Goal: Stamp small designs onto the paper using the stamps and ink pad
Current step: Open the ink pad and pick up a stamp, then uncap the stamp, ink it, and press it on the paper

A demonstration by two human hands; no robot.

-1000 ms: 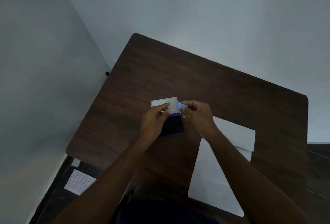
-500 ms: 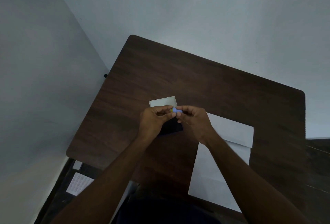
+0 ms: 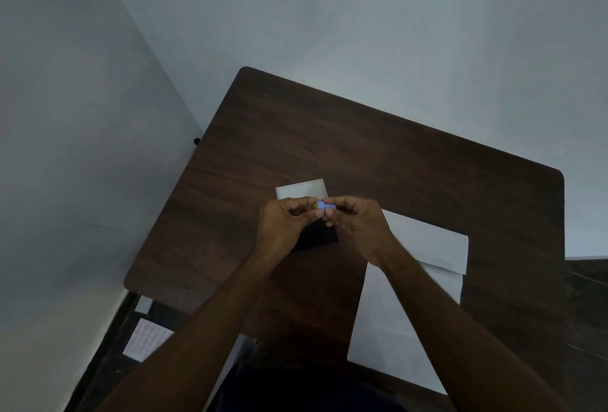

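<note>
We are pinching a small blue stamp [image 3: 324, 205] between the curled fingertips of our left hand [image 3: 285, 226] and right hand [image 3: 357, 226], holding it above the dark ink pad [image 3: 320, 236]. The white paper [image 3: 414, 283] is lying on the wooden table [image 3: 329, 135] to our right, and a white box [image 3: 301, 190] is sitting just beyond our hands.

Perhaps a home: bare walls [image 3: 329, 17], desk [image 3: 329, 148]

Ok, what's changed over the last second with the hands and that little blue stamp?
The left hand came off the white box and now pinches the blue stamp together with the right hand, which brought it slightly nearer, above the dark ink pad. A yellow end now shows. The box, pad and paper lie as before.
</note>
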